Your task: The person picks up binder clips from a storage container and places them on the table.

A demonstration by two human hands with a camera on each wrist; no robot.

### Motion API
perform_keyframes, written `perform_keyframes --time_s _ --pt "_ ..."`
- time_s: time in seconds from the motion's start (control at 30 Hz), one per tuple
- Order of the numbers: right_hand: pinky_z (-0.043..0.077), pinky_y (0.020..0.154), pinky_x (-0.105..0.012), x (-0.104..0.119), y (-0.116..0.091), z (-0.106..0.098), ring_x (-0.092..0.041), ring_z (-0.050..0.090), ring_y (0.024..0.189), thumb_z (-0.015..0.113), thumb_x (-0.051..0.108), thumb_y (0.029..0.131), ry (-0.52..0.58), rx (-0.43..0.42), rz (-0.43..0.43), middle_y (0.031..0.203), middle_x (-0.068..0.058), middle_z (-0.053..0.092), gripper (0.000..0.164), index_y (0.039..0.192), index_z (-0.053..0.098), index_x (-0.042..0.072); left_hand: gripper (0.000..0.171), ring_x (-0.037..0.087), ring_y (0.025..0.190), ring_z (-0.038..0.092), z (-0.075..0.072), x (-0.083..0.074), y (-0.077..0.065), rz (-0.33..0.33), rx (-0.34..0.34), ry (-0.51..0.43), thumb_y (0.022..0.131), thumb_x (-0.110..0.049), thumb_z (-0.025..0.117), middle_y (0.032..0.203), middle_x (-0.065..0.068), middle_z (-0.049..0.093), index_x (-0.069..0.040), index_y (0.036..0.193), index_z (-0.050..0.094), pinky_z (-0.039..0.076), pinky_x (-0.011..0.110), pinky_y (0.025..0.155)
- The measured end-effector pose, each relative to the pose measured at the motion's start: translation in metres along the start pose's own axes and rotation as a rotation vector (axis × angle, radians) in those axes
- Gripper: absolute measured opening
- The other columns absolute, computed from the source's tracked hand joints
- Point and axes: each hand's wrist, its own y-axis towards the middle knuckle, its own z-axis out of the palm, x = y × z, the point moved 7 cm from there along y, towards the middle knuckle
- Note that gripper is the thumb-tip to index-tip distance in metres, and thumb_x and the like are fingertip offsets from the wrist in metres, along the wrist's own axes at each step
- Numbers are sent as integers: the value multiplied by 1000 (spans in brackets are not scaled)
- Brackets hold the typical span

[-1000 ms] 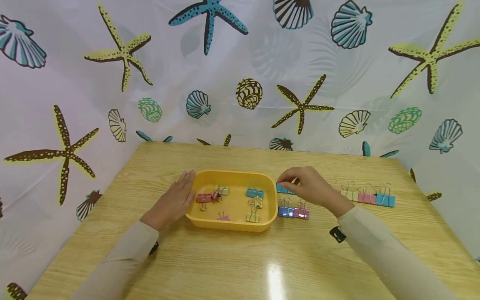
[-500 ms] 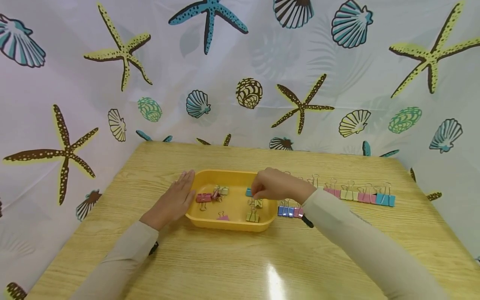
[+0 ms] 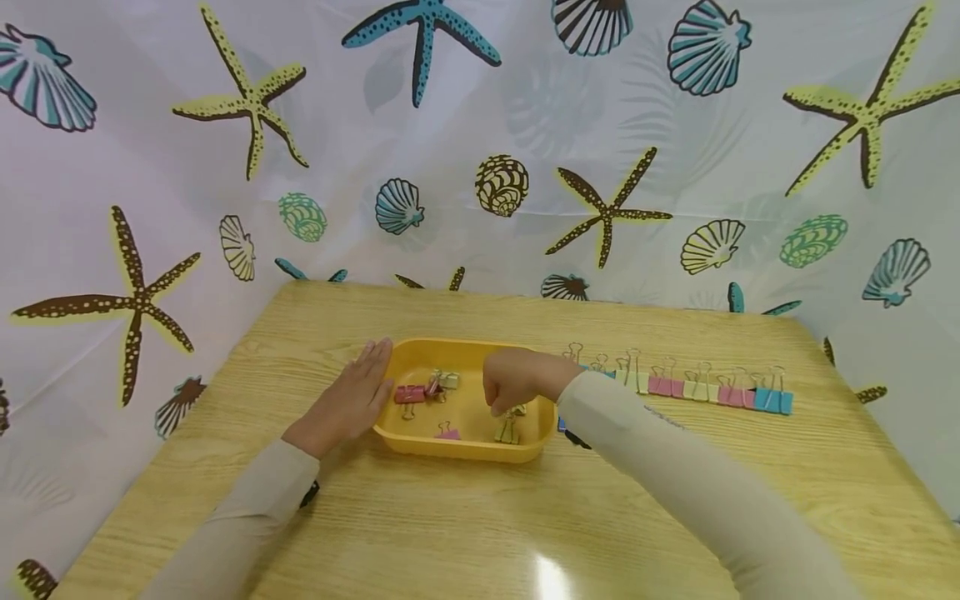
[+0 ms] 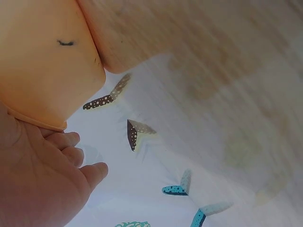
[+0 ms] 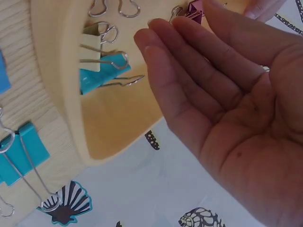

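Note:
A yellow tray [image 3: 457, 450] holds several binder clips: a dark pink clip [image 3: 409, 394], a lilac clip [image 3: 448, 434] and a yellow-green clip [image 3: 507, 432] among them. My left hand [image 3: 347, 402] rests along the tray's left side with straight fingers; its fingertips lie by the rim in the left wrist view. Over the right part of the tray hovers my right hand [image 3: 517, 377]. The right wrist view shows its fingers [image 5: 189, 71] loosely bent and holding nothing, beside a teal clip [image 5: 105, 73] in the tray. From the head view, the hand hides that clip.
Right of the tray, a row of teal, yellow and pink binder clips [image 3: 701, 390] stands on the wooden table [image 3: 420, 525]. A blue clip [image 3: 562, 423] in front of the row is mostly covered by the right sleeve. Patterned cloth [image 3: 450, 142] hangs behind.
My right hand has moved left from the teal clips on the table to above the tray. My left hand has stayed at the tray's side.

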Motion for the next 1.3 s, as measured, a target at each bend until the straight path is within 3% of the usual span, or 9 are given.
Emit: perform_keyframes --time_s 0.13,0.27,0.33,0.43,0.6,0.67,0.9,1.13,1.3 --pt "40 56 -22 -2 7 5 -5 38 52 72 13 86 -73 23 127 58 6 57 25 62 69 12 61 34 147 4 1 0 2 1 4 -11 106 -27 30 160 16 6 0 153 4 12 56 115" --pt "25 50 -27 -3 13 13 -10 19 49 69 12 88 -72 86 220 48 5 27 48 48 43 16 61 35 147 6 1 2 2 6 -9 3 106 -27 31 160 17 8 1 153 5 14 57 115" --pt "23 48 -27 -3 15 14 -10 16 47 67 10 88 -65 99 248 47 4 21 52 46 37 18 61 35 147 6 1 3 2 2 -13 10 106 -27 31 160 17 9 1 153 5 14 57 115" --pt "22 46 -27 -2 16 16 -11 18 45 64 5 88 -69 129 288 48 3 23 50 47 38 17 61 35 146 6 1 4 0 -3 -8 13 106 -27 31 159 18 9 2 153 5 14 57 115" --pt "29 44 -25 -4 13 18 -12 30 45 66 -3 82 -123 183 363 54 1 41 32 56 55 13 61 36 146 6 0 1 0 3 -2 1 106 -27 31 159 19 8 2 153 6 14 58 114" --pt "33 45 -24 -4 12 19 -12 37 47 71 -1 80 -156 195 373 60 0 52 22 64 63 12 61 36 146 6 -1 0 0 3 -3 2 106 -27 31 159 19 9 2 153 6 14 57 115" --pt "32 47 -23 -10 11 24 -12 42 48 69 -1 83 -140 207 400 65 -1 60 21 67 62 10 61 36 146 6 -1 0 0 4 -2 4 106 -27 31 159 19 9 2 153 6 14 58 114" --pt "42 48 -20 -12 10 24 -10 50 49 77 3 78 -122 167 383 64 -1 64 12 71 70 10 61 36 146 7 -1 0 0 9 -11 2 106 -27 31 159 18 9 2 153 6 13 58 114" --pt "29 43 -21 -11 7 22 -10 33 42 72 -3 77 -89 167 367 56 0 55 30 56 57 12 61 36 146 7 -1 0 0 8 -10 2 106 -27 32 159 18 9 1 153 5 13 58 114"
